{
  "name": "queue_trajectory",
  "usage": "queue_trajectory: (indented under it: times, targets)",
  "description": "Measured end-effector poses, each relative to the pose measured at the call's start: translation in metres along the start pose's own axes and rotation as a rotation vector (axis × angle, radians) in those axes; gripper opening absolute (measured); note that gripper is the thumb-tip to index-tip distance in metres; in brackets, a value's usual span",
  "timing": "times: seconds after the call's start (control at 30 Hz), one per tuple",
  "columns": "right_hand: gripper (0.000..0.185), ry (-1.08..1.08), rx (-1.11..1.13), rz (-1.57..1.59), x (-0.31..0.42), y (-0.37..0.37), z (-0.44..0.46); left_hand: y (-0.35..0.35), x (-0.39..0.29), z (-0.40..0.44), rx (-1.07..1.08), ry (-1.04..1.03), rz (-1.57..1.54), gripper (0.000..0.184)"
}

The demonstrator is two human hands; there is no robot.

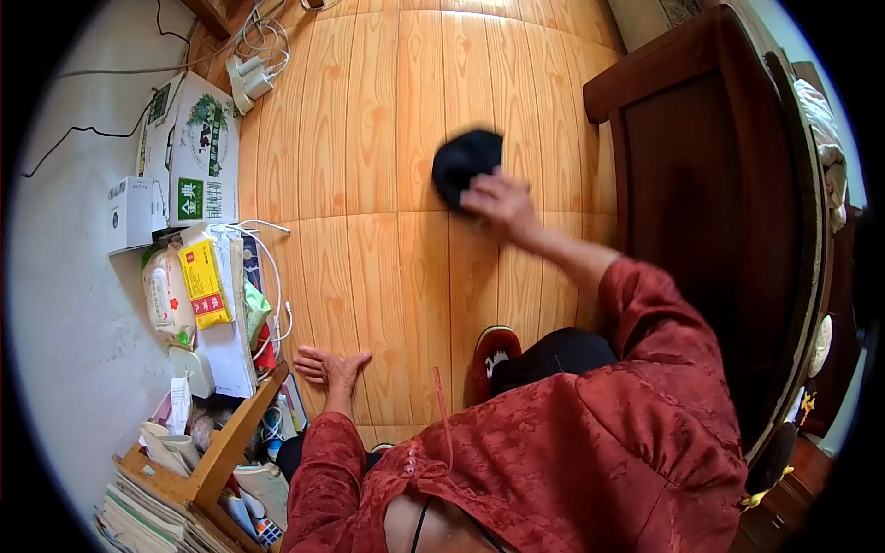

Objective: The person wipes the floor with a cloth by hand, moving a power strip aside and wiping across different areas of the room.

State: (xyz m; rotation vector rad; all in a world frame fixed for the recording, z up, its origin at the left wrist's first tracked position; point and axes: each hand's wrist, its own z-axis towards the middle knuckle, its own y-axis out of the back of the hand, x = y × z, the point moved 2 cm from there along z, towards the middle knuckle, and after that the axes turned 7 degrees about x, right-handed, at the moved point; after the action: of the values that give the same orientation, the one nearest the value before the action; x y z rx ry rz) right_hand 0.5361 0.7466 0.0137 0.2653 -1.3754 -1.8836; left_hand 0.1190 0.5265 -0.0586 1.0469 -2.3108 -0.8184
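Observation:
My right hand (501, 205) is over the wood-patterned floor (378, 166), its fingers closed on the near edge of a bunched black cloth (467, 158). Hand and cloth are both smeared by motion, so the exact kind of cloth is hard to make out. Low on the left, my left hand (332, 366) has its fingers stretched out and holds nothing. It appears to lean on the floor beside a pile of papers and packets. Between the arms a red shoe (495, 355) shows under a dark trouser leg.
Along the left wall stand a white carton (203, 147), a small white box (131, 214), a yellow packet (205, 283) and a wooden shelf (226, 442) with papers. A power strip (247, 83) with cables lies at the upper left. Dark wooden furniture (710, 175) bounds the right.

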Motion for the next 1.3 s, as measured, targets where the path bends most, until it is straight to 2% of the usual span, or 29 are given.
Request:
queue_trajectory:
  times: [0.03, 0.07, 0.1, 0.13, 0.2, 0.33, 0.37, 0.43, 0.5, 0.53, 0.57, 0.6, 0.67, 0.77, 0.83, 0.87, 0.93, 1.0, 1.07, 1.13, 1.3]
  targets:
    - [0.033, -0.049, 0.105, 0.099, 0.024, -0.022, -0.039, -0.002, 0.002, 0.001, -0.007, -0.005, 0.001, 0.161]
    - [0.035, -0.039, 0.318, 0.133, 0.047, -0.042, -0.08, -0.004, 0.002, 0.003, -0.014, -0.012, 0.005, 0.161]
    - [0.036, 0.005, 0.301, 0.017, 0.079, -0.054, -0.117, -0.007, 0.003, 0.008, -0.015, 0.013, 0.039, 0.162]
    - [0.036, 0.068, 0.397, 0.068, 0.1, -0.038, -0.112, -0.009, 0.003, 0.011, -0.015, 0.013, 0.032, 0.162]
    - [0.036, 0.095, 0.472, 0.143, 0.096, -0.038, -0.097, -0.01, 0.004, 0.011, -0.014, 0.016, 0.02, 0.163]
    - [0.033, 0.106, 0.354, -0.02, 0.029, -0.052, -0.04, -0.006, 0.003, 0.01, 0.009, 0.029, 0.019, 0.162]
    - [0.032, 0.04, 0.328, 0.029, 0.001, -0.064, -0.021, -0.006, 0.001, 0.01, 0.015, 0.042, 0.021, 0.161]
    - [0.036, -0.041, 0.284, -0.074, -0.054, -0.07, 0.02, 0.003, -0.005, 0.001, 0.03, 0.042, 0.042, 0.157]
    - [0.036, -0.141, 0.358, -0.157, -0.101, -0.068, 0.059, 0.022, -0.021, -0.02, 0.049, 0.02, 0.084, 0.15]
    - [0.036, -0.236, 0.386, -0.18, -0.113, -0.055, 0.075, 0.025, -0.029, -0.023, 0.039, -0.022, 0.105, 0.145]
    - [0.034, -0.251, 0.21, -0.133, -0.123, -0.043, 0.084, 0.025, -0.036, -0.024, 0.036, -0.065, 0.132, 0.141]
    - [0.032, -0.27, 0.164, -0.194, -0.121, -0.03, 0.092, 0.022, -0.038, -0.027, 0.038, -0.106, 0.161, 0.137]
    - [0.031, -0.205, 0.029, -0.153, -0.101, -0.005, 0.09, 0.008, -0.049, -0.019, -0.097, -0.585, 0.14, 0.125]
    - [0.028, -0.119, -0.083, -0.048, -0.056, 0.001, 0.048, -0.004, -0.102, -0.025, -0.14, -0.881, 0.094, 0.124]
    - [0.029, -0.058, -0.062, 0.048, -0.03, -0.033, -0.011, 0.003, -0.137, -0.052, 0.035, -0.682, 0.148, 0.125]
    - [0.03, -0.03, 0.113, 0.034, -0.016, -0.049, -0.045, 0.007, -0.151, -0.061, 0.119, -0.584, 0.178, 0.126]
    - [0.029, -0.064, 0.214, 0.093, 0.016, -0.026, -0.064, 0.012, -0.154, -0.063, 0.18, -0.543, 0.249, 0.131]
    - [0.029, -0.1, 0.259, 0.078, 0.009, -0.025, -0.058, 0.016, -0.154, -0.067, 0.237, -0.52, 0.276, 0.132]
    - [0.028, -0.084, 0.272, 0.085, -0.017, -0.022, -0.044, 0.021, -0.159, -0.07, 0.294, -0.488, 0.282, 0.132]
    - [0.028, -0.086, 0.183, 0.044, -0.056, -0.03, -0.028, 0.025, -0.16, -0.072, 0.333, -0.466, 0.278, 0.132]
    - [0.037, -0.263, 0.349, -0.092, -0.124, -0.018, 0.019, 0.027, -0.158, -0.067, 0.372, -0.482, 0.261, 0.131]
